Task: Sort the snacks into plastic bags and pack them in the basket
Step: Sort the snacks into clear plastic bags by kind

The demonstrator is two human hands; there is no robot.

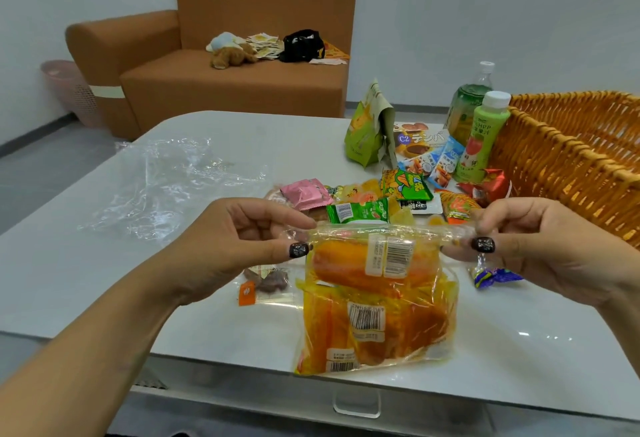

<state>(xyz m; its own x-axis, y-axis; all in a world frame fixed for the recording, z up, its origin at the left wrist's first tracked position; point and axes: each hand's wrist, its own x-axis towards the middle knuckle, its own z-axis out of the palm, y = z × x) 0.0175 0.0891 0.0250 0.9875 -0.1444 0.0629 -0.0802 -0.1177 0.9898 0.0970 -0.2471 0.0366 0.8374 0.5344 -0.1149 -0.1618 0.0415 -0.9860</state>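
A clear plastic bag holding several orange-wrapped snacks hangs upright over the white table's front edge. My left hand pinches the left end of its top strip and my right hand pinches the right end, stretching the strip flat between them. Behind the bag lies a pile of loose snacks, among them a pink packet and a green one. The woven orange basket stands at the right edge of the table.
Empty clear bags lie crumpled on the table's left side. A green pouch, a snack box and two bottles stand near the basket. Small candies lie at the right. A brown sofa stands behind.
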